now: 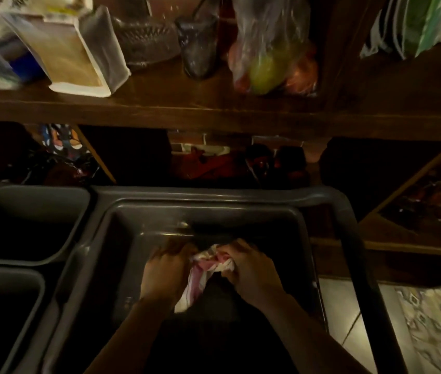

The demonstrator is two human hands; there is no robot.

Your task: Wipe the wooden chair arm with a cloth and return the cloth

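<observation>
Two hands share one cloth [206, 268] over the grey bin [241, 209]: the left hand [165, 271] and right hand [251, 268] both pinch it closed. It looks light, limp and easy to bunch; I'd gather the dangling tail.

Both hands — left hand [164, 271] and right hand [251, 271] — grip a bunched pink-and-white cloth [203, 273] over a dark grey plastic bin [214, 206], below a cluttered wooden shelf [160, 109].

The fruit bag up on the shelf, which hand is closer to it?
Right. The right hand sits below the fruit bag; the left hand is farther left. Both grip the cloth.
</observation>
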